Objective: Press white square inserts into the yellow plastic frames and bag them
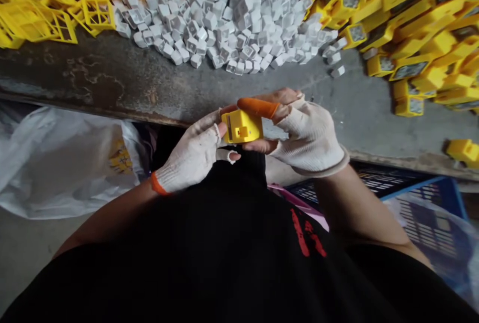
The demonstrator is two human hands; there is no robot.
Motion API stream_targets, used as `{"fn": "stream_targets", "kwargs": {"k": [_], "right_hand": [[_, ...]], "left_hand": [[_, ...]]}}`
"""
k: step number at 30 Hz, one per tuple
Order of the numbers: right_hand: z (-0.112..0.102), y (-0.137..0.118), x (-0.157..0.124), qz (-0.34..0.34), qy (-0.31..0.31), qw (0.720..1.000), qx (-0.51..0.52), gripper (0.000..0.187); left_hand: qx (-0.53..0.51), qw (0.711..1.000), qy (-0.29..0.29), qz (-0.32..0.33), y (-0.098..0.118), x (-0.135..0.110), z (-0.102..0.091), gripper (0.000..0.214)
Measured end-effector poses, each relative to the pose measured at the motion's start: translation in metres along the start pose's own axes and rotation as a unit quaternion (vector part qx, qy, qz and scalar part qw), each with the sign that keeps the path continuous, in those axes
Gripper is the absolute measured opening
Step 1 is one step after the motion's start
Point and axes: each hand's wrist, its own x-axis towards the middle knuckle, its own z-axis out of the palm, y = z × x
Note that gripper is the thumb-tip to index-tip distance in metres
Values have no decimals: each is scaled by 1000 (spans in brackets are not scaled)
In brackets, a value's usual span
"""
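Note:
A small yellow plastic housing (245,126) with a square hole in its face is held between both hands, just in front of the table's near edge. My left hand (194,151), in a white knit glove with bare fingertips, grips its left end. On the other side my right hand (307,131), gloved the same way and with an orange cover on one finger, has its fingers closed about the right end. Whether anything else is between my right fingers is hidden. Beyond the hands lies a heap of small white plastic cubes (239,19).
Yellow open frames (99,14) are piled at the table's back left. Many yellow housings (419,59) lie at the right, one of them (463,151) near the edge. Below the table are a white sack (75,163) at left and a blue crate (430,213) at right.

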Motion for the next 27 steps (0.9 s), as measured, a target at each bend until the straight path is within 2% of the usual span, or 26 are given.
{"fn": "stream_targets", "kwargs": {"k": [5,8,10,13,15,18,19,21,23,25,27], "right_hand": [[3,5,0,13,-24,1000,-5,58],[10,-2,-4,-31,5,999,-21,58],[20,-10,-9,-41,35,998,-45,49],[37,-19,-13,3,56,997,-55,37],[45,-18,-12,29,61,998,-7,45],[44,-13,-5,83,74,983,146,81],[42,-12,-3,103,75,973,193,84],[37,-16,1,128,75,959,242,76],[37,-22,4,136,90,955,249,69],[42,-26,6,142,111,944,276,68],[52,-25,6,156,118,919,342,72]], "left_hand": [[19,999,7,25,-3,-1,-2,27],[49,997,-12,57,-4,-6,-3,40],[116,989,-4,92,-2,-10,-4,51],[248,956,43,149,5,-15,-5,57],[301,935,67,174,10,-18,-4,49],[332,914,75,221,16,-26,0,41],[337,907,78,239,17,-29,2,41],[344,896,85,269,19,-36,6,42],[360,883,85,290,20,-42,9,41],[379,869,82,308,20,-45,9,35],[390,862,86,312,20,-44,7,30]]}}
